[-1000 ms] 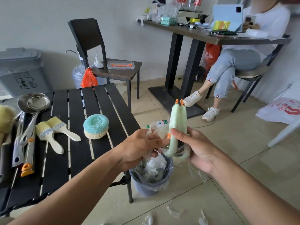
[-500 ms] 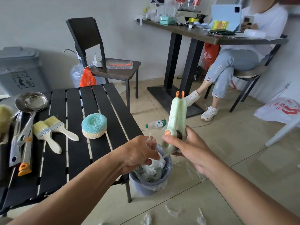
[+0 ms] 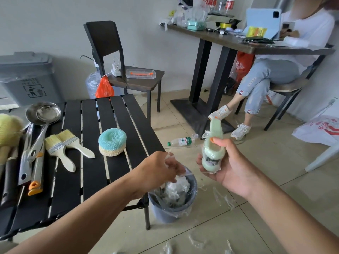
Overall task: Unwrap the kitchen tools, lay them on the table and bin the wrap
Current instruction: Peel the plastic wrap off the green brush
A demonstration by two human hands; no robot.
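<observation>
My right hand (image 3: pixel 232 167) grips a pale green pair of kitchen tools (image 3: pixel 213 149) with orange tips, still partly covered in clear wrap, held upright right of the table. My left hand (image 3: pixel 159 169) pinches a strip of clear wrap (image 3: pixel 169 156) just above the small grey bin (image 3: pixel 172 202), which is stuffed with crumpled wrap. On the black slatted table (image 3: pixel 91 162) lie a ladle (image 3: pixel 43 114), tongs (image 3: pixel 27 154), two brushes (image 3: pixel 64 147), an orange-handled tool (image 3: pixel 35 180) and a teal and yellow scourer (image 3: pixel 112 142).
Wrap scraps (image 3: pixel 225 198) litter the tiled floor around the bin. A plastic bottle (image 3: pixel 181 141) lies on the floor beyond my hands. A chair (image 3: pixel 117 57) stands behind the table, a big grey waste bin (image 3: pixel 27 77) at left. A seated person (image 3: pixel 271 74) is at a desk at back right.
My left hand has pulled wrap off the green tools and dropped toward the bin. My right hand has turned the tools so their rounded ends face me.
</observation>
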